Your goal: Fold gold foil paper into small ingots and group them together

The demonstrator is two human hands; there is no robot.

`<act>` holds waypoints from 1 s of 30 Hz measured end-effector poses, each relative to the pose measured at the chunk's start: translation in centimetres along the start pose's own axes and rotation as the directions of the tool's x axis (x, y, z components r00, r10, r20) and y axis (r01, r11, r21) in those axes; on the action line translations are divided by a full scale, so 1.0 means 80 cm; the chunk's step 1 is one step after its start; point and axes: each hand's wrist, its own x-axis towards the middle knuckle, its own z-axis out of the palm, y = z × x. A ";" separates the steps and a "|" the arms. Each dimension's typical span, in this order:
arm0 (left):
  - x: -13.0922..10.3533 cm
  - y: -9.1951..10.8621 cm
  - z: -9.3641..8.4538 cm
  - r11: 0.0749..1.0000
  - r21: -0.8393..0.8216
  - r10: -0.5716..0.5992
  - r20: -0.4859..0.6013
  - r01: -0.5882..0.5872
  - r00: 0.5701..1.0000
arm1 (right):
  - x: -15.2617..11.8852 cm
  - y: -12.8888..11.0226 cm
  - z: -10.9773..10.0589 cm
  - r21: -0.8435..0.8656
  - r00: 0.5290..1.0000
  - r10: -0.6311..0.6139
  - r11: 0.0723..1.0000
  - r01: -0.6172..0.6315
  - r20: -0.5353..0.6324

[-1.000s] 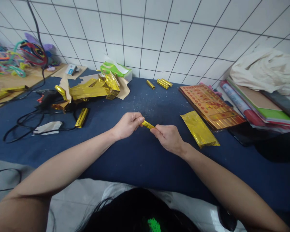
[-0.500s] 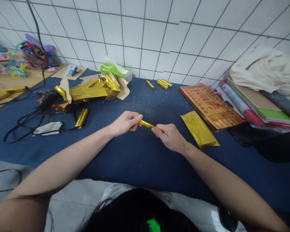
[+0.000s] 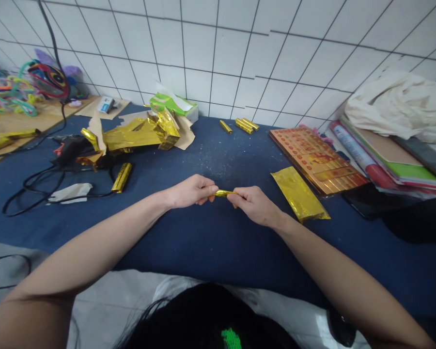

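A thin gold foil roll [image 3: 224, 193] lies nearly level between my hands, above the dark blue cloth. My left hand [image 3: 193, 190] pinches its left end with thumb and fingers. At the other end, my right hand [image 3: 255, 204] is closed on it, so both tips are hidden by fingers. To the right lies a flat piece of gold foil [image 3: 300, 194], not touched by either hand. Several short gold rolls [image 3: 244, 125] rest by the wall, and a thicker gold roll [image 3: 122, 178] lies left of my left hand.
Crumpled gold foil and brown paper [image 3: 141, 133] lie at the back left, near a green tissue pack [image 3: 172, 103]. A black glue gun [image 3: 70, 149] and its looped cord are at left. A stack of red-gold printed sheets [image 3: 312, 157], books [image 3: 407, 167] and white cloth [image 3: 396, 104] fill the right.
My left hand has come down and slightly right, bringing the gold roll from a slant to almost level. My right hand has hardly moved.
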 end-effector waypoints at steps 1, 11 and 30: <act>-0.001 0.002 0.001 0.998 0.054 0.033 -0.021 -0.032 0.999 | 0.000 0.000 0.001 -0.009 1.000 -0.001 1.000 0.001 0.000; -0.006 0.007 0.014 0.964 0.213 0.175 -0.047 -0.161 0.984 | -0.001 -0.001 0.006 0.059 0.999 -0.008 0.998 0.010 -0.037; -0.006 0.006 -0.009 0.968 0.216 0.151 -0.089 -0.129 0.985 | -0.002 -0.002 -0.004 0.057 0.987 -0.076 0.995 0.085 -0.142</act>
